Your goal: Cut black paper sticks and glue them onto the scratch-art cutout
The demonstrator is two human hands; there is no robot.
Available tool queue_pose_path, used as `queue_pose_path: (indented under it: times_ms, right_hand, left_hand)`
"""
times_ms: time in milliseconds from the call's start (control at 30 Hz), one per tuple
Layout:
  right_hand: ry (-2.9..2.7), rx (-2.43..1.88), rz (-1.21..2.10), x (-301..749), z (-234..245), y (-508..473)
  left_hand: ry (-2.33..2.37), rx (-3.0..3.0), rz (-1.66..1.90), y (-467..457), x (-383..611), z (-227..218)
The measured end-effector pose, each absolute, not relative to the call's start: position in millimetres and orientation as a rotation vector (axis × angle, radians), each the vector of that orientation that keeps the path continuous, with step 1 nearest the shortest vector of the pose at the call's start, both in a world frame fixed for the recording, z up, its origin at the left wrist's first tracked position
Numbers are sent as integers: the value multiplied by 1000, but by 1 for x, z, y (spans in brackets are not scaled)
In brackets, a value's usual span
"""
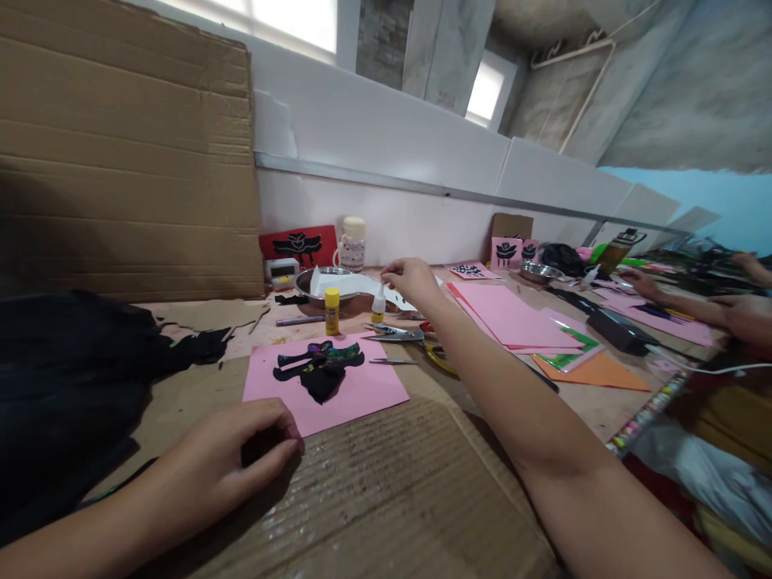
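My right hand reaches forward over the table, its fingertips pinched at the thin top of a small white glue bottle with a yellow band at its base. The bottle is upright. My left hand lies loosely curled on the cardboard, thumb close to the forefinger, at the near edge of a pink sheet. On that sheet lie black cut-out pieces, some with glittery multicoloured patches. A yellow glue stick stands just behind the sheet, left of the bottle. Scissors lie beside the sheet's far right corner.
A metal bowl with white paper and a cream flask stand by the wall. Pink sheets and a black power adapter lie right. Black material is piled left. Another person's hand is far right.
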State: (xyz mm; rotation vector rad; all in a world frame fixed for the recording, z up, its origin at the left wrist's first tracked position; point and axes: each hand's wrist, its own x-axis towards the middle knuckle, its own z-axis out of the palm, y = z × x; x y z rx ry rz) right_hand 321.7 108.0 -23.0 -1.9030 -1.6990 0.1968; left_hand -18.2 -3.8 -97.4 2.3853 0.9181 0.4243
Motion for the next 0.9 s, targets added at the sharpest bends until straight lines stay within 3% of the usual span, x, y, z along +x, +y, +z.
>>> queue_pose_path:
  times_ms: [367,900]
  right_hand:
    - [-1838,-1869,-66,308,-20,101]
    - [-1752,-1864,28,319,-25,109]
  left_hand:
    - [928,2366,458,-4,-19,-101]
    - [918,2388,415,-3,-19,-104]
